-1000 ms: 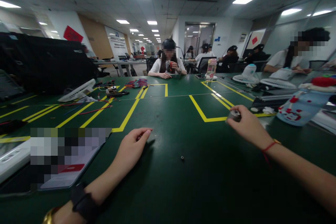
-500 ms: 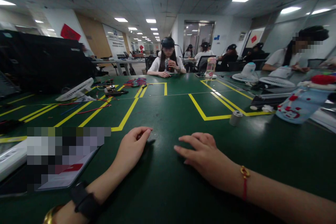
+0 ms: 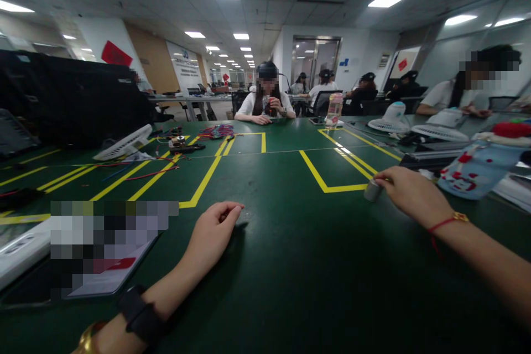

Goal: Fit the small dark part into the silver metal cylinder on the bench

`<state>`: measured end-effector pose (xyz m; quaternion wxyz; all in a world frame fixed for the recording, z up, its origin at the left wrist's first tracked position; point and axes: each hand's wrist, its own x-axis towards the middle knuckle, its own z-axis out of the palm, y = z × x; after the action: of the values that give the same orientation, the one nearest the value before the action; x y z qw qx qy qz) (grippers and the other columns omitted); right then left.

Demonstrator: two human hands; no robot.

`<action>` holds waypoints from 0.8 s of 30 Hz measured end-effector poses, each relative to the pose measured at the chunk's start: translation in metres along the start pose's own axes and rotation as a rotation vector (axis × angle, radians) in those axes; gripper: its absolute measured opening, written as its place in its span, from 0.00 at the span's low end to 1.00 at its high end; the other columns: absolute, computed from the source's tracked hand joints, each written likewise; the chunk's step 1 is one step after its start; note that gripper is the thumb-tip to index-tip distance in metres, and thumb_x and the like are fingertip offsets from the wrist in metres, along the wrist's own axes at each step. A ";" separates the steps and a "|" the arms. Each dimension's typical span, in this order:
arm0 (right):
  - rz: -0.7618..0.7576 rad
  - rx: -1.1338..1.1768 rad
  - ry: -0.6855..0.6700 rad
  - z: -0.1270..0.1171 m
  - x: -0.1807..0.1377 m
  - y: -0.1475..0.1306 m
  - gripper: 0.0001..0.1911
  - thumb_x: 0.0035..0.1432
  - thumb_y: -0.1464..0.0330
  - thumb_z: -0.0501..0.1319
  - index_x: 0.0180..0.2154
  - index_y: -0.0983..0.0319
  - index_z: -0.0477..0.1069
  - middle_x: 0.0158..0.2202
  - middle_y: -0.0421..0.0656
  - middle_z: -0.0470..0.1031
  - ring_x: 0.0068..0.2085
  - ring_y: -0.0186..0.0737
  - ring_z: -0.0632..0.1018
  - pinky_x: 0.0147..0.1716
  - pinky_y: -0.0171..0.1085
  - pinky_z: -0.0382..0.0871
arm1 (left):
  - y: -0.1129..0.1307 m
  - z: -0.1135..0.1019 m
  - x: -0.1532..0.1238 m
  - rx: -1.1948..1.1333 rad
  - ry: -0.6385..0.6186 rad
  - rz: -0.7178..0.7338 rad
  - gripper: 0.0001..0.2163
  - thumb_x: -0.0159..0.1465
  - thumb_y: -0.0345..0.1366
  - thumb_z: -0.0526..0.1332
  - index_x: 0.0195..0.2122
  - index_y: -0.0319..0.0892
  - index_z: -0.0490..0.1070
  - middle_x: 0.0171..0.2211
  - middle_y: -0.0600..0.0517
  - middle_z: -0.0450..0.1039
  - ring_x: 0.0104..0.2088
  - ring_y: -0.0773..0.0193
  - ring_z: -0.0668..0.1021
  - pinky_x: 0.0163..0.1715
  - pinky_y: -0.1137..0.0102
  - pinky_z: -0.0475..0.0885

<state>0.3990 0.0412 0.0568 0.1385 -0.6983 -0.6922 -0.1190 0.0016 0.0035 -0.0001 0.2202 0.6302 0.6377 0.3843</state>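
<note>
My left hand (image 3: 209, 232) rests on the green table (image 3: 290, 265) with its fingers curled, the tips pressed down near a small greyish spot that I cannot make out. My right hand (image 3: 415, 193) reaches out to the right. Its fingers are drawn together at the top of a small grey metal cylinder (image 3: 372, 191), which stands by the corner of a yellow tape line (image 3: 332, 188). A red string bracelet circles the right wrist, and a black band and a gold bangle are on the left wrist.
A blurred flat device (image 3: 103, 254) lies at the left front. Farther back are a white fan grille (image 3: 120, 144), loose wires (image 3: 215, 131) and small parts. A patterned bottle (image 3: 477, 168) and white fans (image 3: 392, 116) stand at the right. Other people sit across the table.
My right hand swept in to the table's middle over a small dark piece, then back out to the grey cylinder. That piece no longer lies there. The left hand stayed still.
</note>
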 end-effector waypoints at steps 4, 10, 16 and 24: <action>0.046 0.008 0.016 0.004 0.000 0.001 0.18 0.60 0.64 0.48 0.39 0.62 0.75 0.40 0.49 0.75 0.38 0.43 0.73 0.34 0.38 0.58 | 0.000 0.000 0.000 0.014 0.006 0.006 0.15 0.60 0.46 0.54 0.38 0.44 0.75 0.38 0.51 0.76 0.37 0.57 0.75 0.36 0.66 0.66; 0.114 0.042 -0.013 0.010 0.002 0.001 0.19 0.59 0.60 0.48 0.39 0.60 0.75 0.41 0.48 0.74 0.39 0.44 0.73 0.33 0.38 0.59 | 0.002 -0.001 -0.001 0.011 0.003 0.000 0.15 0.60 0.46 0.55 0.38 0.43 0.75 0.37 0.50 0.77 0.38 0.57 0.75 0.37 0.66 0.66; 0.245 0.140 0.008 0.015 0.005 0.009 0.25 0.54 0.50 0.50 0.43 0.59 0.72 0.39 0.47 0.75 0.37 0.45 0.73 0.31 0.38 0.60 | 0.002 -0.001 -0.001 -0.008 -0.004 0.000 0.15 0.60 0.46 0.55 0.38 0.44 0.75 0.38 0.50 0.76 0.38 0.58 0.75 0.38 0.66 0.66; 0.226 0.316 -0.050 0.022 0.012 0.019 0.22 0.51 0.55 0.56 0.40 0.63 0.74 0.40 0.47 0.76 0.39 0.42 0.75 0.36 0.37 0.65 | 0.003 0.000 -0.001 -0.001 -0.008 0.009 0.15 0.60 0.46 0.54 0.38 0.44 0.75 0.38 0.50 0.76 0.38 0.58 0.76 0.37 0.67 0.66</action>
<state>0.4177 0.0603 0.0397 0.2417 -0.7439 -0.6226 0.0246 0.0034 0.0023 0.0019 0.2213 0.6346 0.6338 0.3829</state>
